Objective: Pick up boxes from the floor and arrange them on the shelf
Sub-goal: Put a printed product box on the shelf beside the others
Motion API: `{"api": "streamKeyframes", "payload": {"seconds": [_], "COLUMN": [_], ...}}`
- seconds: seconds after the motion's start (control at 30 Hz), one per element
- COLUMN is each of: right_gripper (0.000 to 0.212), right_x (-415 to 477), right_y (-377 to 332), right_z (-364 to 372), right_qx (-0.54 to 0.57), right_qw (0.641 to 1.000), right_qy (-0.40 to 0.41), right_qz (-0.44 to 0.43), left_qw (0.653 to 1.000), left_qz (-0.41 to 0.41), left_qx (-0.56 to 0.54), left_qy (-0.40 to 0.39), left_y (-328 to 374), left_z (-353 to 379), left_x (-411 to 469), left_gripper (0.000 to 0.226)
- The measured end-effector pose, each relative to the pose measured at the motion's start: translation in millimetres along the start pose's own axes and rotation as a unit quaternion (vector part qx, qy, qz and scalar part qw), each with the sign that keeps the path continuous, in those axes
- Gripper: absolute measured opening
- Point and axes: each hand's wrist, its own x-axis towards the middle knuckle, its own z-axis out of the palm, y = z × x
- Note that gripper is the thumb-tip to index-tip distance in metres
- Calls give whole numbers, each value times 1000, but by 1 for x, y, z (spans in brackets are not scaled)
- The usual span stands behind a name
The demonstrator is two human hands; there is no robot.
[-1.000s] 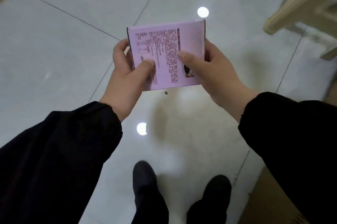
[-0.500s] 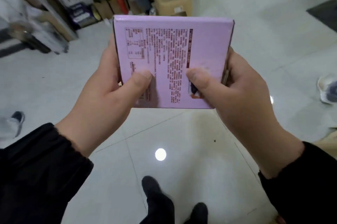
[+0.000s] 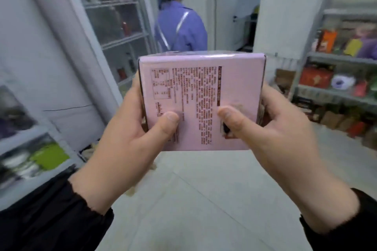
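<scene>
While one pink box (image 3: pixel 202 103) faces up, two hands, left (image 3: pixel 130 148) and right (image 3: pixel 275 138), grip it.

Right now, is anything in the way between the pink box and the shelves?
The left hand and right hand grip the pink box. A person in a blue jacket stands straight ahead, beyond it. The floor towards the right shelf looks open; the left shelf is close by.
</scene>
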Motion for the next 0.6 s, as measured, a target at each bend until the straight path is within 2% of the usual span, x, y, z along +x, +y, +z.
{"api": "streamKeyframes", "payload": {"seconds": [0.1, 0.23, 0.47, 0.6], "right_gripper": [47, 45, 66, 57], "right_x": [41, 68, 95, 118], "right_y": [-32, -74, -111, -119], "right_z": [118, 261, 436, 515], "right_qx": [57, 126, 182, 226], "right_qw": [993, 965, 905, 860], "right_qy": [-98, -220, -360, -430], "right_qz": [-42, -72, -134, -156], "left_qw": [991, 962, 888, 848], "left_qz": [-26, -82, -150, -174], "left_qx": [79, 150, 253, 302], "left_qy": [101, 215, 353, 400], "left_y": [-22, -40, -80, -102], "left_z": [-113, -232, -349, -388], "left_x": [-13, -40, -74, -69], "left_gripper": [37, 42, 44, 46]}}
